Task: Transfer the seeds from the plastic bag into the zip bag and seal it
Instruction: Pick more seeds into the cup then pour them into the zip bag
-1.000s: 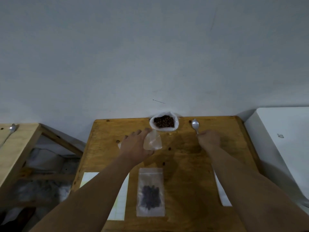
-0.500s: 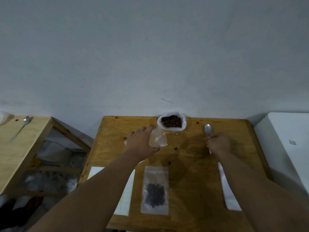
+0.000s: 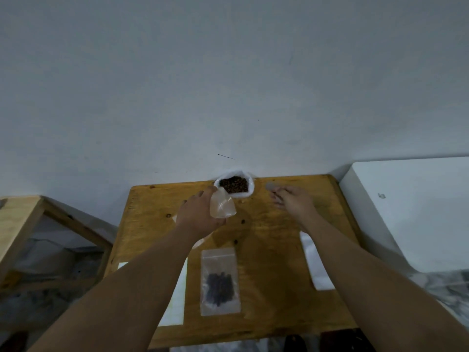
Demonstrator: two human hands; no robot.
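While pinching the limp, slippery zip bag (image 3: pixel 222 208) in the left hand (image 3: pixel 198 217) just beside the seed-filled plastic bag (image 3: pixel 234 185) at the far edge of the table (image 3: pixel 266 250), with right hand (image 3: pixel 291 203) curled round the spoon (image 3: pixel 272 186), grip film at its mouth, not mid-panel.

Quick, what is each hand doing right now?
Left hand: holds the empty zip bag.
Right hand: fingers grip the spoon by its handle, though it looks blurry.

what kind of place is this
Probably a bare workroom set up for packing seeds: a plain wooden table against a blank grey wall, an open plastic bag of seeds, and a filled zip bag lying on it.
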